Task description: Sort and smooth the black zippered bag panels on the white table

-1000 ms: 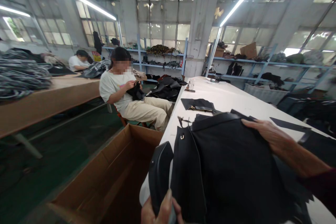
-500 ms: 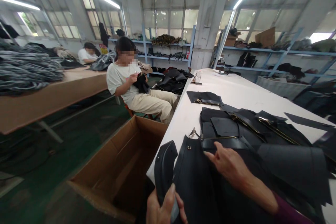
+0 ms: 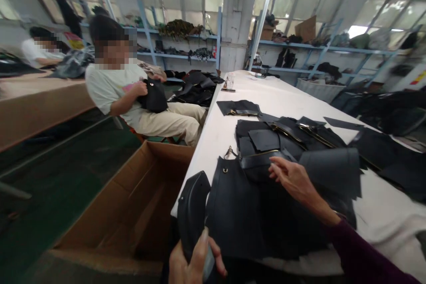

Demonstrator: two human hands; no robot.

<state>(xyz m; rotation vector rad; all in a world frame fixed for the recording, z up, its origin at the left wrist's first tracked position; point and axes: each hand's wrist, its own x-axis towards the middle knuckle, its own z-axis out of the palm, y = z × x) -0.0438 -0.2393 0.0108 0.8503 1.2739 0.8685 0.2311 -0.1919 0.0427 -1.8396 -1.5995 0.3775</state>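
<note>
Left hand (image 3: 196, 262) down at the frame's bottom edge, fingers wrapped shut around a curved black leather piece (image 3: 193, 211) that stands up off the near-left corner of the white surface (image 3: 282, 97). Right hand (image 3: 294, 177) is over the pile, fingers loosely spread, gripping nothing, fingertips touching the top edge of the big black leather panel (image 3: 236, 208) beside a strap with a gold-coloured edge (image 3: 262, 156). That panel lies flat at the near edge, a small metal ring (image 3: 229, 153) at its top corner, more cut black pieces (image 3: 286, 135) fanned out behind it and a curled sheet (image 3: 333, 168) just to the right. An open cardboard box (image 3: 133, 204) sits on the floor right below the corner. A seated person (image 3: 133, 97) across the aisle handles a dark bag of their own. Risk as I read it: the panel hangs partly past the edge, so any drag by that open right hand could slide it off into the box, and the loose stack behind could shift with it.
</note>
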